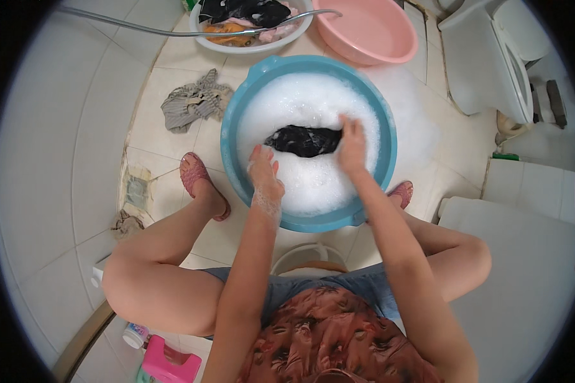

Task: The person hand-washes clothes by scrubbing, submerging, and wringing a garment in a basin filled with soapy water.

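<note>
A black wet cloth (305, 141) lies bunched on thick white suds (306, 188) in a round blue basin (235, 163). At the cloth's left end is my left hand (266, 173), its fingers loosely bent and apart, with foam on the wrist. My right hand (352, 145) rests against the right end, fingers stretched out and a little blurred. Its thumb is hidden. How much of the cloth lies under either hand is hard to see.
A white basin of clothes (236, 46) and a pink basin (370, 32) stand beyond, crossed by a metal shower hose (147, 30). A striped grey cloth (191, 102) lies on the tiles. White toilet (485, 64) at far right; pink bottle (169, 362) at lower left.
</note>
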`<action>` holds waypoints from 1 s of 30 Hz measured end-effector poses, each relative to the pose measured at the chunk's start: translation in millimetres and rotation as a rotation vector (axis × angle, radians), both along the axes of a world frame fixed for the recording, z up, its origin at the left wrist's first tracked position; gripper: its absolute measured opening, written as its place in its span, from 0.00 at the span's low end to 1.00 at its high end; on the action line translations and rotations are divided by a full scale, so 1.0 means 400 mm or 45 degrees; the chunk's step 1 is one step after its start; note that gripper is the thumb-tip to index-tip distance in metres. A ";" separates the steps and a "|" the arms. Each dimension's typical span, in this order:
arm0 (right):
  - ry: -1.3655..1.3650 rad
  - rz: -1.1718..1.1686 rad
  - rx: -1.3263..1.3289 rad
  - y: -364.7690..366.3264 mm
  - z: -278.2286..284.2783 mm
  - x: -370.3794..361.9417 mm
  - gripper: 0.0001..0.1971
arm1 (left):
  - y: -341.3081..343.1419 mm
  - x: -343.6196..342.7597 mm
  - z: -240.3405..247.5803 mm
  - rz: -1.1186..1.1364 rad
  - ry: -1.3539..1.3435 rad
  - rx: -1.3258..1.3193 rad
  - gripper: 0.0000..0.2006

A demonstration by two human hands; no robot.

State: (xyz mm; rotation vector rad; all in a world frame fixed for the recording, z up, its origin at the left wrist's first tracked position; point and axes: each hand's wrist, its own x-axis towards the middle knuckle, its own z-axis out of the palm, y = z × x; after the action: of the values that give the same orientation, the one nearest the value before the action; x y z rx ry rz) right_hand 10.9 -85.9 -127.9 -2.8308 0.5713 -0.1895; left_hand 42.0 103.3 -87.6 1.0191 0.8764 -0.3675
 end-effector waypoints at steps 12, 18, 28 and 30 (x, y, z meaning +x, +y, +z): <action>0.883 0.307 -0.040 0.004 -0.144 -0.054 0.10 | -0.082 -0.094 -0.044 -0.183 0.194 -0.004 0.27; 0.189 0.211 1.093 0.163 0.168 -0.113 0.12 | -0.049 -0.114 -0.048 -0.288 0.009 -0.956 0.29; 0.337 0.150 0.410 0.205 0.207 -0.068 0.13 | -0.042 -0.130 0.024 -1.141 -1.308 0.807 0.16; 0.196 -0.042 0.505 0.132 0.224 -0.023 0.12 | -0.065 -0.091 0.040 -0.225 0.241 -0.455 0.13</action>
State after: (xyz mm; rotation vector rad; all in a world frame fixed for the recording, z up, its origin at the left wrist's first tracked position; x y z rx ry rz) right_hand 1.8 -33.0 -38.4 -2.4637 0.6106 0.1259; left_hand 5.6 77.1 -71.6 0.7381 0.8531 -0.7525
